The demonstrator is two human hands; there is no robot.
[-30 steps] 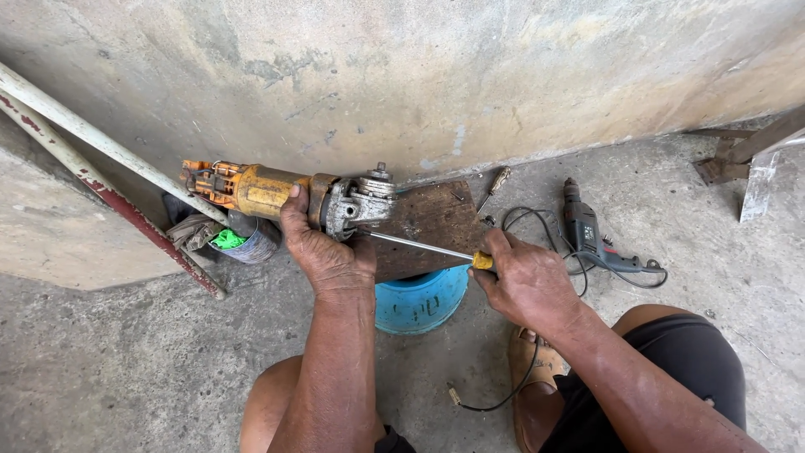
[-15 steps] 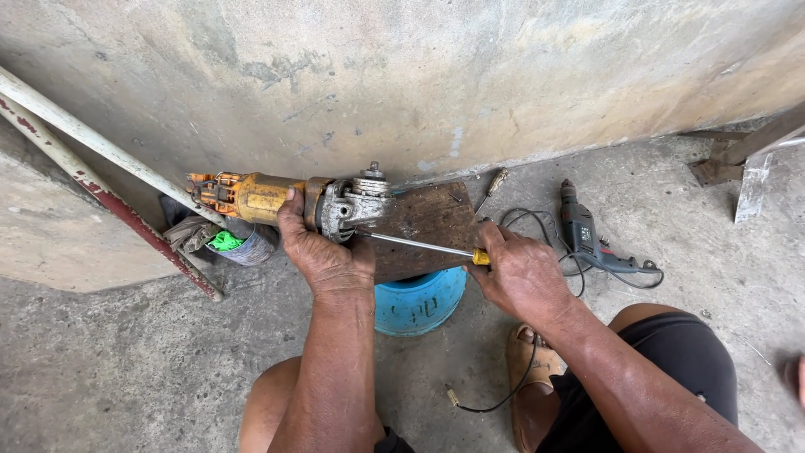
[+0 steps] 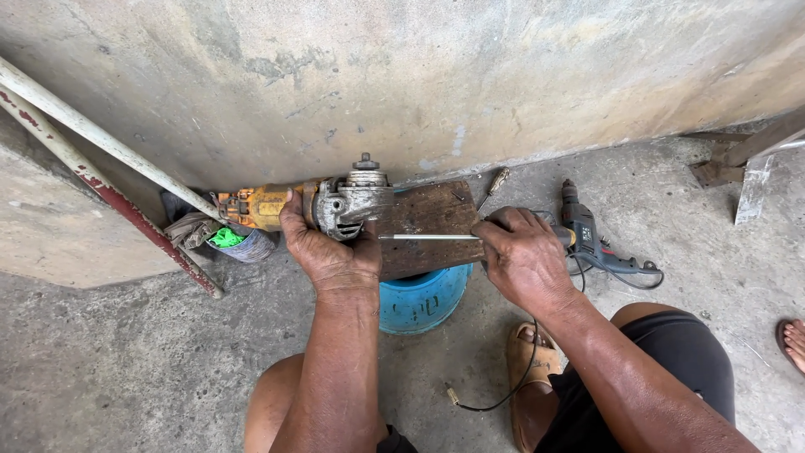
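Left hand (image 3: 331, 252): clamped over the neck of the angle grinder (image 3: 314, 204), fingers wrapped round the far side and out of sight, pressing it down on the wooden board (image 3: 428, 226).
Right hand (image 3: 524, 256): clenched round the handle of a screwdriver (image 3: 428, 237); the handle is fully hidden in the fist, only the thin metal shaft shows.
Screwdriver tip: reaches the grinder's grey gear head beside the left thumb; the exact contact spot is too small to tell.
Angle grinder: lies on its side at the board's left end, yellow body toward the left, spindle pointing up at the concrete wall (image 3: 419, 75); its middle is covered by the left hand.
Wooden board: rests on a blue drum (image 3: 423, 298), mostly hidden beneath board and arms.
Power drill (image 3: 591, 239): on the floor just right of the right hand, its front partly hidden behind the knuckles.
Second screwdriver (image 3: 495, 186): lies near the wall, past the board.
Green bundle (image 3: 225, 238): tucked under leaning pipes (image 3: 101, 138), hard to identify.
Foot (image 3: 792, 340): cut off by the right edge.
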